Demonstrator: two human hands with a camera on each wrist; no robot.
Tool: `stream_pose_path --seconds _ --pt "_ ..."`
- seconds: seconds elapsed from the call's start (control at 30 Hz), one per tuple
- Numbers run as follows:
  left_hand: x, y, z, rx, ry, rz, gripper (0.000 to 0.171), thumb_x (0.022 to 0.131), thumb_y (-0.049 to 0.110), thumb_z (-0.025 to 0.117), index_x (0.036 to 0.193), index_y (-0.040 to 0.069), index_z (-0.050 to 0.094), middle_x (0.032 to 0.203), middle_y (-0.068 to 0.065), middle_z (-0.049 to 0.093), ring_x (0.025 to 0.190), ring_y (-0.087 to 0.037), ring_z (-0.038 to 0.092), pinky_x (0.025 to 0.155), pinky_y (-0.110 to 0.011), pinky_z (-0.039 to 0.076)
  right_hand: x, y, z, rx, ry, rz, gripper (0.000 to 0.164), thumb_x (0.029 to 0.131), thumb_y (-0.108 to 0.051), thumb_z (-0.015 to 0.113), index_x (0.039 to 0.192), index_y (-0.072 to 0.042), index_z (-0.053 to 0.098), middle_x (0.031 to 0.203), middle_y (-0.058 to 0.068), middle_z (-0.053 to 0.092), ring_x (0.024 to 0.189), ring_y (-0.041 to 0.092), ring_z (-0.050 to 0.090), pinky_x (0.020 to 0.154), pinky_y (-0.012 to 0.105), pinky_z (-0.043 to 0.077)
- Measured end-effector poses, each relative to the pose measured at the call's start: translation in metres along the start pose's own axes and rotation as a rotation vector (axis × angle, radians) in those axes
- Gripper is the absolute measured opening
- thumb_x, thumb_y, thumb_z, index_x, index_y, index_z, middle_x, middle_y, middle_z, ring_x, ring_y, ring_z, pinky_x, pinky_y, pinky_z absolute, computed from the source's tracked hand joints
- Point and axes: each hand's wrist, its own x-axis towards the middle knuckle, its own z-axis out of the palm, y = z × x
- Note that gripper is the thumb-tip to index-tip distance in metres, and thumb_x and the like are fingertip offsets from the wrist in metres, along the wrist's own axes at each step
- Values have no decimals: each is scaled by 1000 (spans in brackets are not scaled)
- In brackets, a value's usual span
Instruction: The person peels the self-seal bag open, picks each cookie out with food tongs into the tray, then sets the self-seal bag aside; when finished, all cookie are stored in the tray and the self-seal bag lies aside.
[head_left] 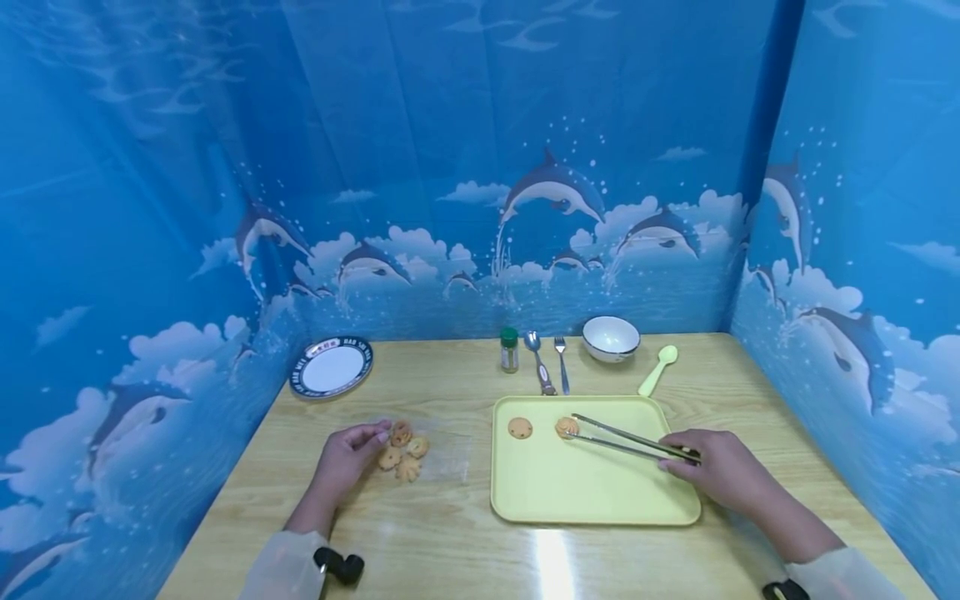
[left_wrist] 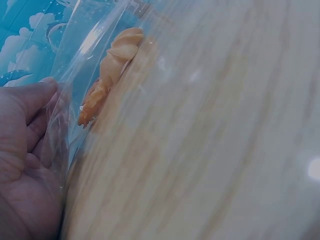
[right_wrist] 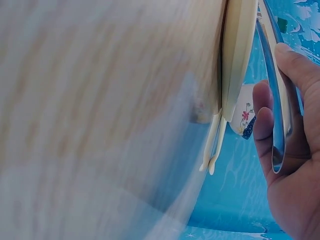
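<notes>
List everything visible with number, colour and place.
table: 1, tan, beneath
backdrop: 1, blue, around
tray: 1, yellow, right
bag: 1, clear, table's left
cookies: 6 visible, brown, 4 in bag, 2 inside tray
tongs: 1, metallic, over tray
plate: 1, white, dark-rimmed, back-left
jar: 1, green-lidded, back-centre
metal spoon: 1, silver, back-centre
fork: 1, silver, back-centre
bowl: 1, white, back-right
pale spoon: 1, lime, behind tray
sleeves: 2, pale, forearms
wrist devices: 2, black, wrists
left hand: 1, bare, pinching bag
right hand: 1, bare, gripping tongs

Pale sleeves (head_left: 283, 569); black wrist cameras (head_left: 345, 568)
</notes>
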Motion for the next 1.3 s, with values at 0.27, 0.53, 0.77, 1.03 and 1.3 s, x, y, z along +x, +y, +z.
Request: stream_pose_path --seconds 0.27,0.53,0.77,1.03,1.3 --pt "0 1 0 -1 0 5 26 95 35 73 111 14 75 136 -1 68 137 -27 56 118 -49 41 0 2 2 12 0 15 36 86 -43 81 113 -19 77 107 4 78 100 29 74 88 53 60" --pt "-1 6 0 1 -9 -15 22 97 29 71 113 14 74 137 -1 67 138 -27 55 120 -50 39 7 -13 12 34 5 -21 33 86 -43 81 112 -22 78 103 -5 78 94 18 73 83 44 62" --pt "-2 5 0 -6 -9 -24 23 96 30 72 113 14 74 137 0 67 138 -26 55 120 -50 39 33 -49 23 36 -65 -130 30 88 -40 79 112 -22 77 105 -9 78 94 11 72 85 38 61" --pt "-2 4 0 2 -5 -7 22 97 29 71 113 14 74 137 -1 68 137 -26 56 119 -49 40 63 -96 39 43 -196 -223 32 90 -39 77 117 -22 76 113 -6 77 105 16 72 95 41 60" --pt "-2 4 0 2 -6 -12 23 97 30 71 113 14 74 137 -1 68 137 -25 56 119 -49 40 88 -131 59 49 -270 -261 32 91 -39 77 117 -21 76 113 -6 77 105 14 72 94 38 60"
